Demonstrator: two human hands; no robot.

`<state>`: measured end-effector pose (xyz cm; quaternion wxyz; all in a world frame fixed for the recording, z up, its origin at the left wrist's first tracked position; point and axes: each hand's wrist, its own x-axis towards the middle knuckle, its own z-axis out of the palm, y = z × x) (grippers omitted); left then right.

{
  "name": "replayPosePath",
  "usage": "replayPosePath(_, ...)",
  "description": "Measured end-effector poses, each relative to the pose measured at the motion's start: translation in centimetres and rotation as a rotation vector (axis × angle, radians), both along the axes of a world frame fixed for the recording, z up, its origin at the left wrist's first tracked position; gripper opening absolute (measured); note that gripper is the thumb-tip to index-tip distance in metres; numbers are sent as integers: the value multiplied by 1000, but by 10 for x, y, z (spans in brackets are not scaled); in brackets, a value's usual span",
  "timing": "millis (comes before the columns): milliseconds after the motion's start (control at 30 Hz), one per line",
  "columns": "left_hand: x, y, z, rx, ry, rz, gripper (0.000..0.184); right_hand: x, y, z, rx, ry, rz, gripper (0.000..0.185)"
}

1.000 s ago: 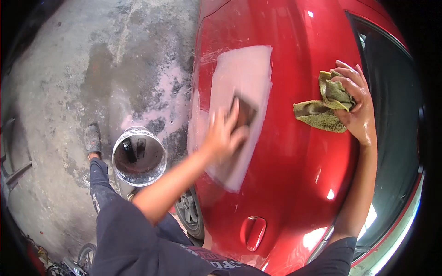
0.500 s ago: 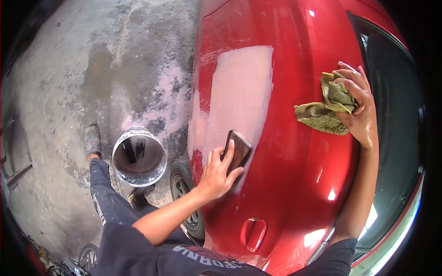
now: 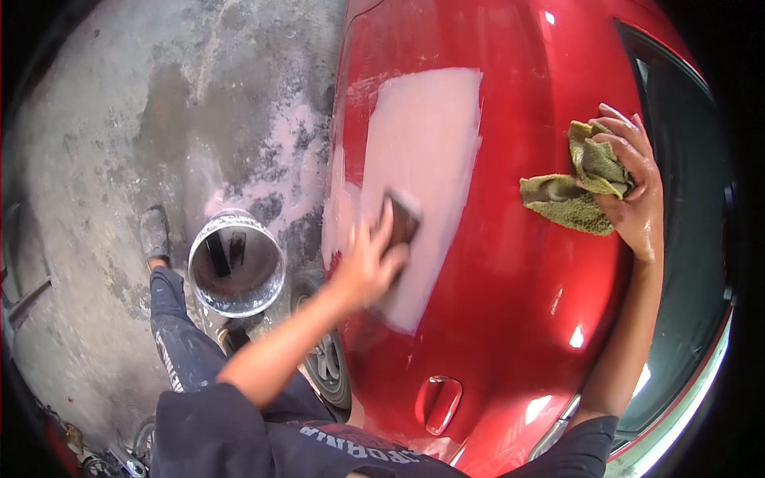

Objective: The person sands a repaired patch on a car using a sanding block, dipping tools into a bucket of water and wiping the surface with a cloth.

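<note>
My left hand (image 3: pixel 370 259) is closed around a dark sanding block (image 3: pixel 405 221), somewhat smeared by motion. The block lies against a pale pinkish filler patch (image 3: pixel 426 119) on the red car's side panel (image 3: pixel 510 295). Further right, my right hand (image 3: pixel 637 187) grips a folded olive-green cloth (image 3: pixel 599 167) against the red bodywork, near the side window. One flap of the cloth hangs out to the left. The cloth hides part of the thumb and palm.
On the stained concrete floor (image 3: pixel 96 239) stands a bucket (image 3: pixel 267 296) holding murky liquid and a dark object. A car wheel (image 3: pixel 331 370) is partly behind my left arm. The door handle (image 3: pixel 444 405) is low on the panel; the dark side window (image 3: pixel 685 199) is at right.
My left hand has slid the sanding block forward and slightly left over the filler patch. My right hand keeps its grip on the cloth; the view has shifted slightly.
</note>
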<state>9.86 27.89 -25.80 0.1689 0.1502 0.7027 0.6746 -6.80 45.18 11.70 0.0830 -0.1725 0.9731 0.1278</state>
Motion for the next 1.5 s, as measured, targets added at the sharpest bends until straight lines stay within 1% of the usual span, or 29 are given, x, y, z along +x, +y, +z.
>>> replayPosePath(33,-44,16,-18,-69,26,76,83,1,-1,1,12,0,1,52)
replayPosePath(67,-88,36,-49,-15,-12,107,82,3,-1,2,16,5,-4,51)
replayPosePath(100,-129,41,-57,-10,-74,101,81,3,-2,2,17,12,-3,50)
replayPosePath(133,-142,41,-58,39,-122,104,78,1,-3,1,15,15,1,50)
replayPosePath(167,-127,34,-56,40,39,87,78,2,-1,0,-28,7,3,49)
replayPosePath(233,-53,18,-40,57,13,67,76,2,-3,0,-35,6,4,49)
replayPosePath(267,-7,5,-25,142,11,73,76,2,-2,0,-34,9,-1,49)
replayPosePath(333,62,-17,5,137,-116,0,79,1,-1,1,-40,18,8,48)
replayPosePath(400,34,-8,-6,139,-78,34,79,2,0,-2,-42,3,16,48)
replayPosePath(467,-40,22,-41,157,-47,154,74,1,1,1,-31,-1,32,47)
replayPosePath(500,-82,26,-45,155,-108,148,71,1,-3,2,-56,-29,29,46)
replayPosePath(533,-108,38,-66,252,-109,174,72,2,-3,2,-53,-19,23,46)
replayPosePath(600,-87,39,-68,233,-81,184,71,2,-2,0,-57,-7,20,47)
replayPosePath(667,-9,19,-31,205,-86,162,74,2,-2,1,-47,1,21,47)
replayPosePath(733,72,0,-1,218,-161,146,75,3,0,0,-52,-3,19,47)
replayPosePath(833,40,18,-6,184,-193,215,72,2,6,0,-79,-11,28,49)
replayPosePath(900,-42,49,-35,254,-190,320,66,2,5,1,-37,-8,23,51)
replayPosePath(967,-102,63,-59,325,-222,342,64,0,10,1,-47,-17,51,53)
replayPosePath(1000,-87,58,-55,311,-234,322,65,2,10,-1,-40,-14,41,52)
replayPosePath(1067,-28,38,-29,281,-234,285,67,3,8,-1,-32,12,26,51)
replayPosePath(1133,60,13,2,211,-210,236,72,2,5,1,-30,-5,24,50)
replayPosePath(1200,87,10,14,289,-258,214,75,1,4,0,1,1,19,49)
replayPosePath(1233,61,18,14,268,-288,246,72,1,6,0,7,-4,8,50)
replayPosePath(1300,-30,42,-14,338,-237,287,65,0,9,0,-7,-11,37,50)
replayPosePath(1367,-107,61,-43,437,-144,342,63,2,8,1,-14,-16,37,50)
replayPosePath(1400,-116,66,-48,494,-202,341,63,2,7,0,-18,-21,23,51)
replayPosePath(1433,-101,59,-42,431,-170,312,63,1,7,1,-26,-18,12,51)
replayPosePath(1467,-73,48,-32,367,-131,284,63,1,7,2,-36,-27,26,51)
replayPosePath(1500,-28,42,-21,396,-109,244,64,1,8,2,-46,-31,43,52)
